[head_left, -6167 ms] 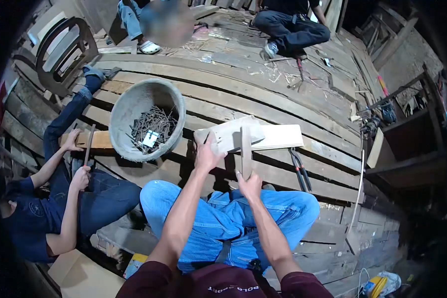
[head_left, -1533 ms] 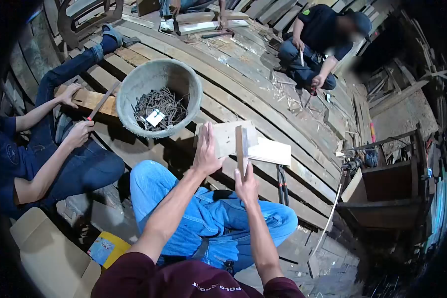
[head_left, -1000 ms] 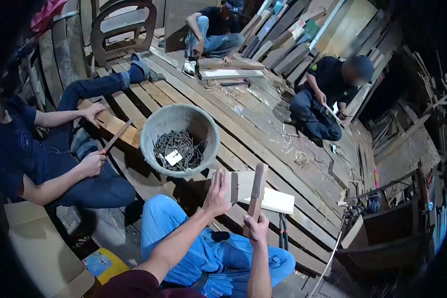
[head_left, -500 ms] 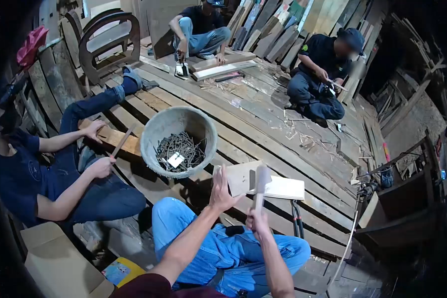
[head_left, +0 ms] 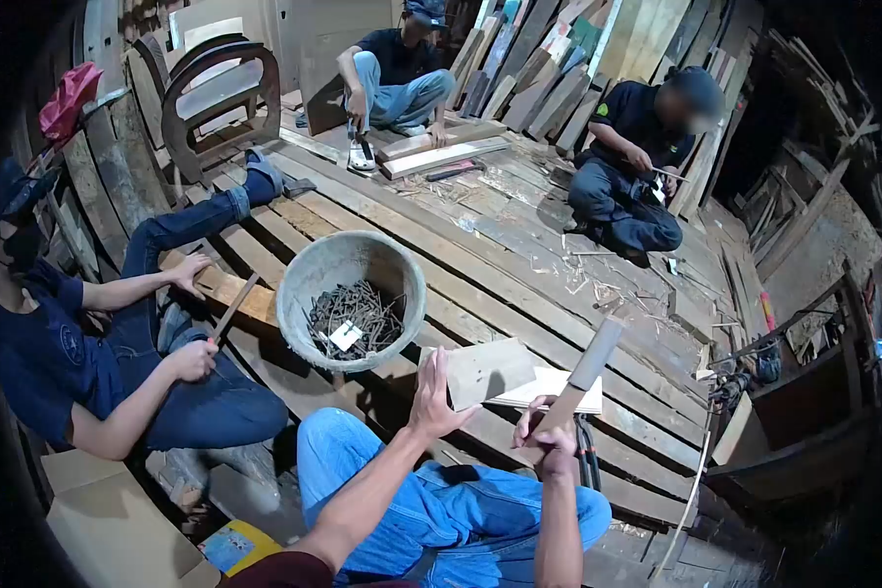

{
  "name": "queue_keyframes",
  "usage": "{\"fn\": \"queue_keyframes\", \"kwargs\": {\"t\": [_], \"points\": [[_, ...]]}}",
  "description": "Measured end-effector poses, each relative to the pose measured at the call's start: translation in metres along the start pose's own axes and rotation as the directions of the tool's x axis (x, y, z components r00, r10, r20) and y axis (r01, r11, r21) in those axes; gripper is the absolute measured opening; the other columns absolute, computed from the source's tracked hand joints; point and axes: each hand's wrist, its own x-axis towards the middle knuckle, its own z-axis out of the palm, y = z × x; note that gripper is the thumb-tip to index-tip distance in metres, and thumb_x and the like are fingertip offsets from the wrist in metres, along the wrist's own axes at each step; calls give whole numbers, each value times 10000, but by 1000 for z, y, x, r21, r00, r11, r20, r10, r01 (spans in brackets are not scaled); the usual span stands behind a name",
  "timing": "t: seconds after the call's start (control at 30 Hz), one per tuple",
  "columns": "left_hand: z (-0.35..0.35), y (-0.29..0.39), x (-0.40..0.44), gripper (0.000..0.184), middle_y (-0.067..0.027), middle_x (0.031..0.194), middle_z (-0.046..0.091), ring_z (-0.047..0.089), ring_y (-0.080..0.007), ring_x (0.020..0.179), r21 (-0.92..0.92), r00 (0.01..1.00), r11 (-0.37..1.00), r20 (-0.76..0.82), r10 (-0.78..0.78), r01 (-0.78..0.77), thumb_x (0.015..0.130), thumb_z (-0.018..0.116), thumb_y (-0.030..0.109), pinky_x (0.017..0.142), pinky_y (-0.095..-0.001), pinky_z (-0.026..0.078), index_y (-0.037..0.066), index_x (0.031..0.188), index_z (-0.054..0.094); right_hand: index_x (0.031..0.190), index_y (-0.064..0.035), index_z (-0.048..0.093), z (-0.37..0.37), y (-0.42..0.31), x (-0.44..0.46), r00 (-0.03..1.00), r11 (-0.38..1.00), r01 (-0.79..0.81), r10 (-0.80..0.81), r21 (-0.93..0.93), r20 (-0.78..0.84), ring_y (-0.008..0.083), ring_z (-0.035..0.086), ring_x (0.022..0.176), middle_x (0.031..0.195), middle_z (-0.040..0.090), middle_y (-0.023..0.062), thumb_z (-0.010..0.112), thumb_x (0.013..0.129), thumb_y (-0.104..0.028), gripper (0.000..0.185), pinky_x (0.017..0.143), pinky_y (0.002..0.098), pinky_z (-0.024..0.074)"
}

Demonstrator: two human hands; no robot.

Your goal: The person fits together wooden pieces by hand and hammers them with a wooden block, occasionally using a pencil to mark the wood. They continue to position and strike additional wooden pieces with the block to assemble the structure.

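Note:
My left hand (head_left: 434, 397) presses against the left end of a pale wooden block (head_left: 490, 371), its fingers held together. In my right hand (head_left: 547, 434) is a flat wooden tool (head_left: 580, 380) with a grey wrapped upper end, tilted up and to the right and apart from the block. A thin white board (head_left: 591, 396) lies partly under the block. Red-handled pliers (head_left: 587, 453) rest on the slats just right of my right hand. The tub (head_left: 294, 338) of nails, with a small white piece on top, stands left of the block.
A person (head_left: 88, 372) at the left holds a file-like tool (head_left: 237, 310) beside a wooden beam (head_left: 227, 286). Two other people (head_left: 402, 64) (head_left: 622, 167) sit across the slatted floor. An open cardboard box (head_left: 118, 524) and a yellow packet (head_left: 255, 546) lie at lower left; shelving (head_left: 804, 402) stands right.
My right hand has swung the wooden tool away from the block, to the right, and its grip has turned. My left hand stays at the block. The camera view has shifted.

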Motion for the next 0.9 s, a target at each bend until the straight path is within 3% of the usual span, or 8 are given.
{"fn": "queue_keyframes", "kwargs": {"t": [0.1, 0.17, 0.23, 0.5, 0.57, 0.7, 0.8, 0.9], "points": [[0, 3, 1, 1261, -346, 1423, 348, 346, -515, 1334, -40, 998, 997, 10, -69, 69, 592, 909, 274, 1155, -570, 274, -93, 1513, 129, 993, -1, 639, -20, 38, 0, 968, 910, -209, 141, -358, -208, 167, 608, 593, 721, 618, 79, 614, 685, -67, 316, 578, 307, 500], [4, -1, -1, 1285, -334, 1438, 351, 358, -505, 1333, -30, 999, 999, -7, -40, 39, 572, 923, 269, 1146, -554, 297, -85, 1517, 127, 950, -6, 668, -49, 72, -1, 891, 654, -454, 350, -605, -289, 170, 618, 587, 708, 642, 67, 620, 716, -53, 244, 569, 302, 497], [3, -2, -2, 1289, -306, 1455, 364, 379, -477, 1333, 0, 999, 999, -26, -43, 43, 558, 937, 274, 1128, -530, 335, -69, 1523, 154, 1006, 10, 653, -47, 80, -4, 916, 653, -401, 295, -642, -272, 173, 622, 611, 761, 625, 89, 627, 680, -98, 345, 568, 297, 504], [1, 3, 5, 1230, -333, 1463, 339, 331, -493, 1378, 12, 999, 999, 15, 47, -47, 598, 903, 264, 1169, -566, 268, -103, 1507, 160, 1054, 43, 629, -40, 84, -1, 983, 926, -80, 13, -368, -181, 163, 621, 559, 643, 607, 58, 615, 742, -67, 330, 512, 311, 500], [2, 3, 5, 1217, -314, 1471, 354, 339, -491, 1377, 8, 998, 998, 32, 54, -54, 596, 902, 247, 1173, -556, 266, -109, 1503, 173, 1041, 14, 654, -55, 94, -4, 892, 616, -406, 427, -675, -148, 161, 637, 622, 793, 670, 62, 662, 774, -115, 296, 560, 317, 522], [4, 4, 4, 1204, -310, 1490, 339, 324, -495, 1389, -70, 1000, 997, 15, -20, 21, 581, 904, 177, 1160, -539, 298, -81, 1513, 187, 1095, 38, 655, -28, 69, -14, 920, 844, -385, 316, -374, -233, 143, 622, 635, 760, 636, 70, 608, 734, -62, 378, 554, 305, 512], [2, 4, 4, 1220, -299, 1520, 309, 306, -498, 1404, -66, 998, 998, 55, 16, -12, 580, 908, 171, 1164, -553, 281, -78, 1519, 169, 1094, 63, 636, -40, 77, -9, 982, 814, -134, 32, -566, -186, 142, 619, 607, 687, 610, 55, 573, 731, -52, 386, 572, 293, 515], [2, 3, 7, 1233, -285, 1549, 276, 282, -495, 1420, -53, 997, 998, 74, 37, -33, 594, 908, 180, 1168, -560, 272, -63, 1529, 142, 1115, -2, 657, -40, 75, -10, 984, 923, -59, -11, -380, -179, 126, 642, 628, 713, 658, 68, 618, 735, -65, 387, 610, 279, 526]]}}
